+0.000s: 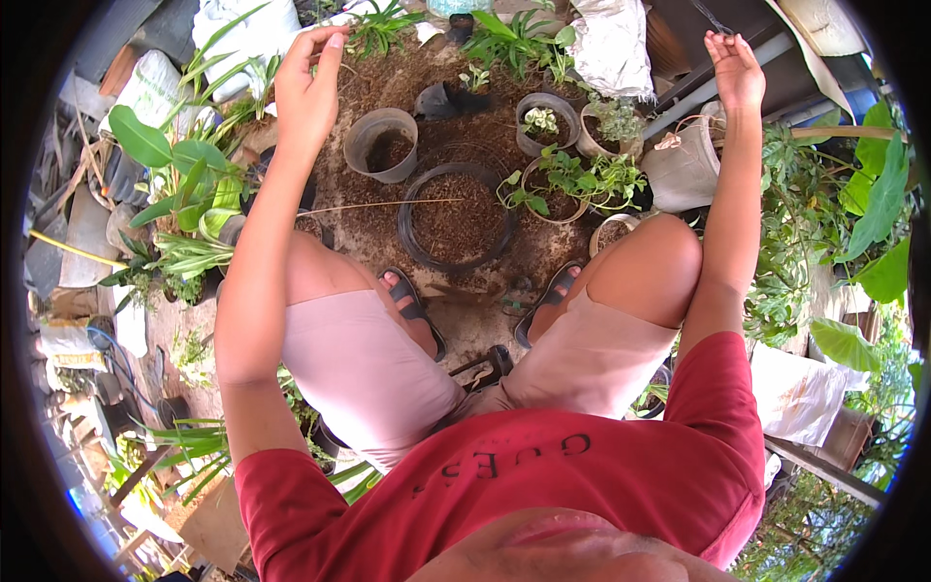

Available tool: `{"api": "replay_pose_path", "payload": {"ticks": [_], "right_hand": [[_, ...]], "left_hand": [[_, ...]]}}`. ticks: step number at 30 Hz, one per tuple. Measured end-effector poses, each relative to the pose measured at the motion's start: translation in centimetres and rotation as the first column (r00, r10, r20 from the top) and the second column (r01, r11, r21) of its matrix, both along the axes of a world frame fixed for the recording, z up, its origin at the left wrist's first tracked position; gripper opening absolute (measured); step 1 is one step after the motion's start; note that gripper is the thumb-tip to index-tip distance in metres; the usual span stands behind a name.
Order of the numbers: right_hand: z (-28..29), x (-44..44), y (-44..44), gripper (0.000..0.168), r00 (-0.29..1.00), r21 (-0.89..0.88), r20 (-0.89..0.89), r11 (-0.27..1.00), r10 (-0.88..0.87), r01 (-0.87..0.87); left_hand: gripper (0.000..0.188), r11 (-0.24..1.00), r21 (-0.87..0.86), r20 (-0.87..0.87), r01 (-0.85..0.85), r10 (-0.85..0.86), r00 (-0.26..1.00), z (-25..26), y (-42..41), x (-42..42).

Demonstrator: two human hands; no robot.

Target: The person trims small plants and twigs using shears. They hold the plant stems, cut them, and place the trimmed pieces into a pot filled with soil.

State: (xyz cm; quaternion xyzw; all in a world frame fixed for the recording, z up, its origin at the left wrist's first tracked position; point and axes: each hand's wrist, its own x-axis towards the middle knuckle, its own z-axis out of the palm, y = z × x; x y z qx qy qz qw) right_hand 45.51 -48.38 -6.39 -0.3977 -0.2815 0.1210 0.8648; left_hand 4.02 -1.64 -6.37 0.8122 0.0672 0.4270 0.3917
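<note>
My left hand (309, 87) is raised at the upper left, its fingers loosely curled and the thumb apart from the palm, with nothing visible in it. A spiky green plant (382, 28) appears just beyond its fingertips. At the upper right, my right hand (736, 73) is up with bent fingers. Thin wire (711, 16) shows at those fingertips; whether they hold it is unclear. Between my feet and the other pots lies a round black pot or ring (416, 244) with brown soil (458, 211) inside. A thin dry stalk (364, 206) crosses over it.
A grey plastic pot (356, 156) partly filled with soil stands beyond the ring. Potted plants line the right, including a leafy one (582, 174) and a variegated one (540, 122). White sacks (614, 47) lie farther back. Dense foliage (793, 218) borders my right arm.
</note>
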Motion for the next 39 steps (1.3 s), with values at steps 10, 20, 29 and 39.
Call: {"api": "replay_pose_path", "payload": {"ticks": [10, 20, 29, 39], "right_hand": [[-3.8, 0.4, 3.0, 0.018, 0.998, -0.268, -0.024, 0.962, -0.058, 0.050], [-8.7, 6.1, 17.2, 0.020, 0.927, -0.241, -0.359, 0.948, 0.112, -0.208], [-27.0, 5.6, 17.9, 0.036, 0.805, -0.644, -0.549, 0.728, -0.226, -0.235], [-36.3, 8.3, 11.5, 0.021, 0.706, -0.750, -0.493, 0.660, -0.508, -0.048]], "left_hand": [[0.019, 0.977, 0.167, -0.057, 0.129, -0.121, 0.991, 0.6, -3.7, 1.1], [0.019, 0.966, 0.219, -0.088, 0.137, -0.120, 0.989, 0.0, -3.6, 2.1], [0.024, 0.980, 0.101, -0.203, 0.170, -0.147, 0.968, -1.2, -2.9, 2.3], [0.027, 0.980, -0.047, -0.219, 0.193, -0.199, 0.955, -2.6, -1.6, 3.2]]}}
